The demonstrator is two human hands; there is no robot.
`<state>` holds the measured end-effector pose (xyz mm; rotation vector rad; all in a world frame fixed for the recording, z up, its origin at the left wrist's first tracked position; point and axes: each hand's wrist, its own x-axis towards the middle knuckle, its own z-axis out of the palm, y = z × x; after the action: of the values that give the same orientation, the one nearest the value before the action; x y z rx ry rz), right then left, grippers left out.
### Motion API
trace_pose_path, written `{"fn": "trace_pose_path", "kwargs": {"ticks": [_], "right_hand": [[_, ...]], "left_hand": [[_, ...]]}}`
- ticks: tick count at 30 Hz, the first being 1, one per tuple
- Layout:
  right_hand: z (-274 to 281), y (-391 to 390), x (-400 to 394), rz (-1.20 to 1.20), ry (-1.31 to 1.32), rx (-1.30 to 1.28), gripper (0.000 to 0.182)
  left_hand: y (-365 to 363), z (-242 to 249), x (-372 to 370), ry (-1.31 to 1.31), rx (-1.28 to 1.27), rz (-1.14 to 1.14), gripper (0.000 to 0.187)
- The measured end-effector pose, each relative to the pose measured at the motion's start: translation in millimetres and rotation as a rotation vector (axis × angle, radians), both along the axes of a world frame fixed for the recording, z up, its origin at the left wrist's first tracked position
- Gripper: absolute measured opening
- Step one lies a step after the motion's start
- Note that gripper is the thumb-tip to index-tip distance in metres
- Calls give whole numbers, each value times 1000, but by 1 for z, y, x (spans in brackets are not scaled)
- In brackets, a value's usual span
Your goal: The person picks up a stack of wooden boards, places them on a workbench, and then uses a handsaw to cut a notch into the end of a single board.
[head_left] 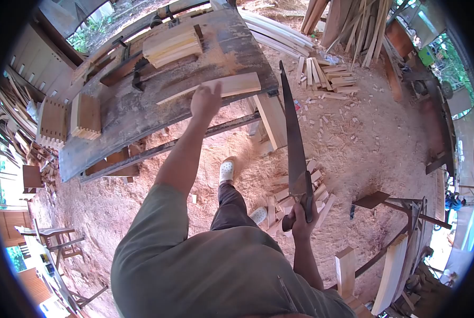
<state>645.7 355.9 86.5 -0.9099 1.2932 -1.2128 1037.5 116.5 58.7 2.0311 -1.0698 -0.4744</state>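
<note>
Nearest to my head camera, at lower right, the right hand [302,216] is closed around the grip of a handsaw [294,132], whose dark blade extends forward, toe away from the body, clear of the workbench [125,124]. Below it, I note wood offcuts [327,209] scattered on the sawdust-covered ground, near a white shoe [226,170]. Farther forward, the left hand [206,99] reaches to a pale plank [245,84] lying along the bench's near edge; its fingers look slightly spread and meet the wood, though I cannot tell whether they grip it. Beyond the plank, I see a stack of boards [172,49] on the bench; toward its left end stands a notched block [86,115]. Farthest off, long slats [368,29] lean upright.
</note>
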Motion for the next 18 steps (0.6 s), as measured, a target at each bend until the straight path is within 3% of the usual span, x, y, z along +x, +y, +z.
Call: {"fn": "trace_pose_path", "kwargs": {"ticks": [1,2,7,10,18], "right_hand": [[-4,3,0,21,-38,25,54],[-11,5,0,32,-46,0,56],[-6,-2,11,45,-33,23,57],[-2,-7,9,80,26,0,58],[3,-47,20,278,90,-70,58]], "left_hand": [[-3,-7,-7,-528,-172,-200,62],[-8,-16,-16,-679,-290,-315,53],[-10,-51,-32,-557,-9,-409,39],[10,-64,-5,-665,-183,-343,36],[-3,-57,13,-712,-62,-321,43]]}}
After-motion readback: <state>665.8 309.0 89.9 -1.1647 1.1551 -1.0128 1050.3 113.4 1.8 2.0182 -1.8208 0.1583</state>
